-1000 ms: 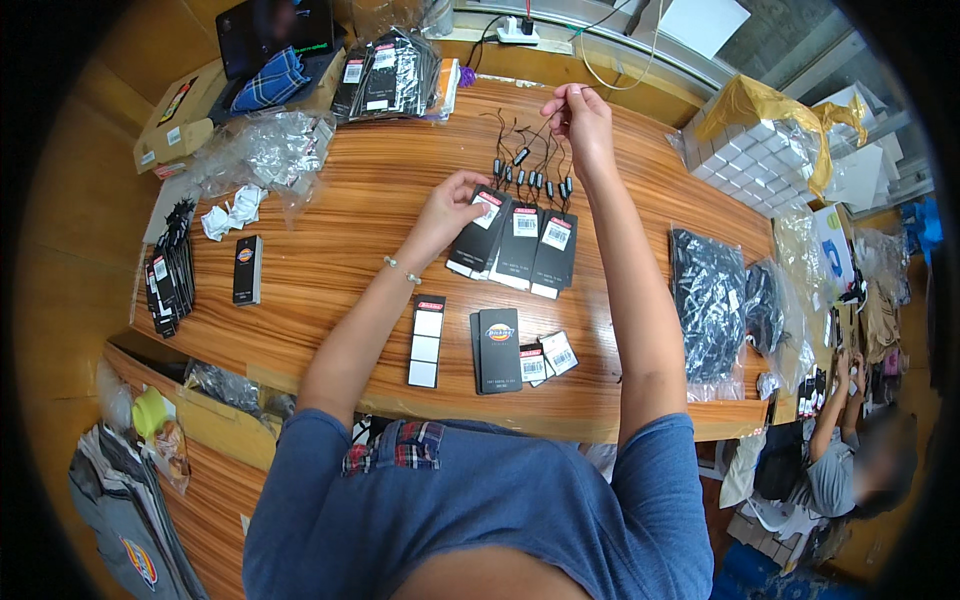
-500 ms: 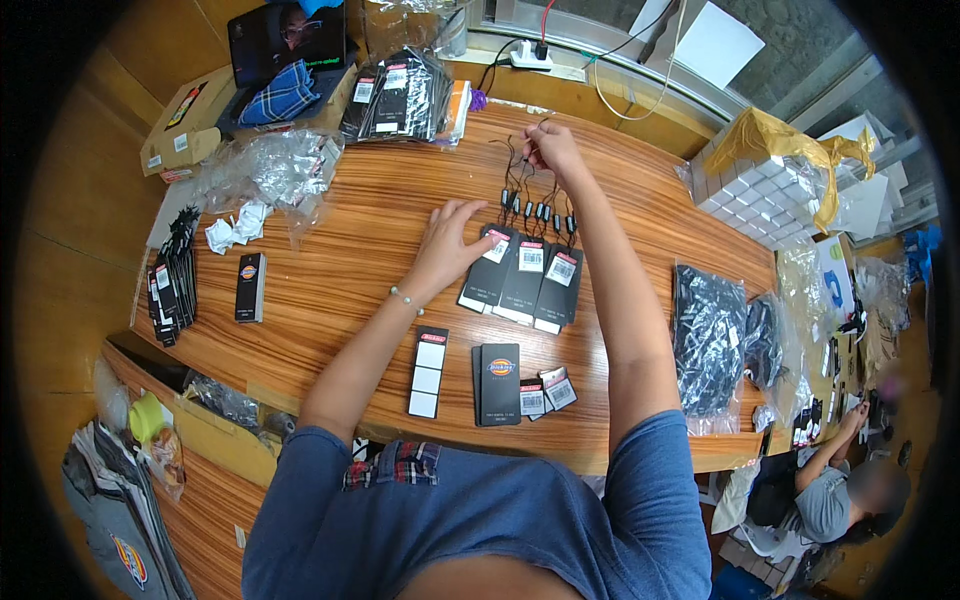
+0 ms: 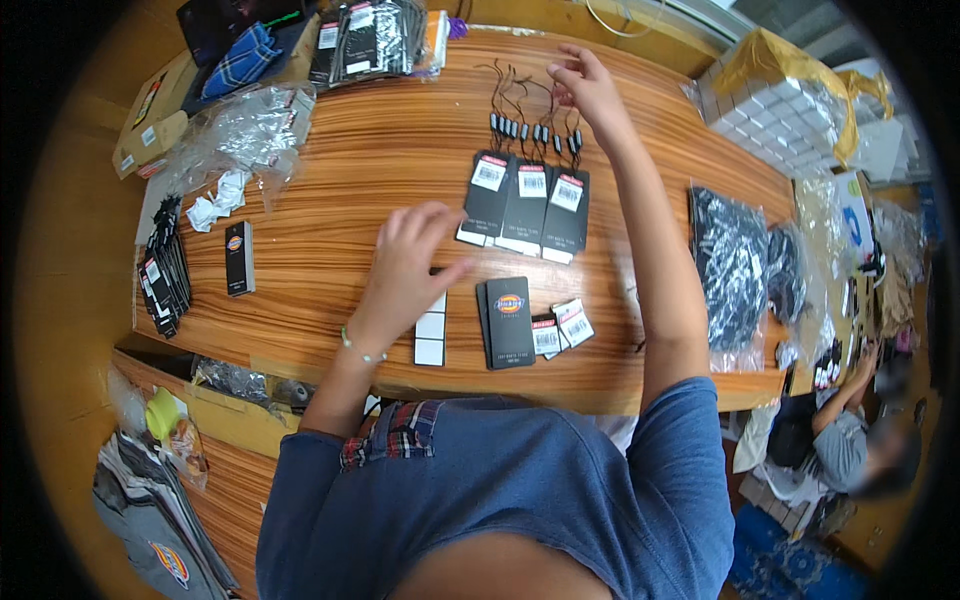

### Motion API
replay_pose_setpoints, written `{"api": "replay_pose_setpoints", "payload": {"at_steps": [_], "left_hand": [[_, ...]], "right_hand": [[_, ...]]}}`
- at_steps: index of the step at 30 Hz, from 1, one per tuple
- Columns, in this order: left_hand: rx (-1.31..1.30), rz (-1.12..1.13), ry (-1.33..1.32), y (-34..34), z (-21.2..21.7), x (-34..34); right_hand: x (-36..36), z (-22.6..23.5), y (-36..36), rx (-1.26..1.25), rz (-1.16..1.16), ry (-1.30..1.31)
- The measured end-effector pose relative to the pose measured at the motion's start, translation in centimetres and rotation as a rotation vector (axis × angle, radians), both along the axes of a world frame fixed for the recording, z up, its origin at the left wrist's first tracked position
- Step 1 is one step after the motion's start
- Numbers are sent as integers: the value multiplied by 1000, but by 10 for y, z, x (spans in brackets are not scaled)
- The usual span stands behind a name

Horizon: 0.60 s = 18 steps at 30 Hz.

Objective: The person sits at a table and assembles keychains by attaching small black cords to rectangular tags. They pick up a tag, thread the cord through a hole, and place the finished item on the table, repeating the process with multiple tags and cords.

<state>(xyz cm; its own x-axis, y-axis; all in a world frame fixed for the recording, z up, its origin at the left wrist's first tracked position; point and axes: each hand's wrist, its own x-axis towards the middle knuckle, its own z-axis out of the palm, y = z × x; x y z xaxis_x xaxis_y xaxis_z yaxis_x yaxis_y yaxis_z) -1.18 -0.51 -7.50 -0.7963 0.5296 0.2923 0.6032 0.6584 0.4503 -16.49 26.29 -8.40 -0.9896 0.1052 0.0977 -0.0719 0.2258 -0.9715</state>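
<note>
Three overlapping columns of black hang tags (image 3: pixel 527 210) with white barcode stickers lie at the middle of the table. Their black cords (image 3: pixel 512 95) with small plastic seals stretch away from me. My right hand (image 3: pixel 588 88) is just beside the far cord ends, its fingers apart, seemingly with nothing in them. My left hand (image 3: pixel 405 255) hovers left of the tags with fingers spread, empty. It partly covers a black strip with white label squares (image 3: pixel 430 350). Close to me lie a small stack of black cards (image 3: pixel 511 335) and several small barcode tags (image 3: pixel 574 324).
At the left are a fan of black tags (image 3: pixel 165 285), a narrow tag stack (image 3: pixel 239 262) and crumpled paper (image 3: pixel 217 203). Bagged tags (image 3: pixel 365 45) stand at the back. Right lie a bag of black items (image 3: pixel 730 275) and a taped block of white boxes (image 3: pixel 765 110). A co-worker (image 3: pixel 845 440) sits beyond.
My left hand has left the tags and moved nearer to me, over the label strip. My right hand has let go of the cords and shifted right. The whole view has shifted.
</note>
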Motion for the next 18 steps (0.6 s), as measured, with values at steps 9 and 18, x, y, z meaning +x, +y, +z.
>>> {"api": "replay_pose_setpoints", "payload": {"at_steps": [9, 18], "left_hand": [[-95, -102, -107, 31, -15, 40], [-113, -77, -76, 29, -16, 38]], "right_hand": [[240, 19, -25, 649, 350, 84], [262, 6, -40, 945, 300, 34]]}}
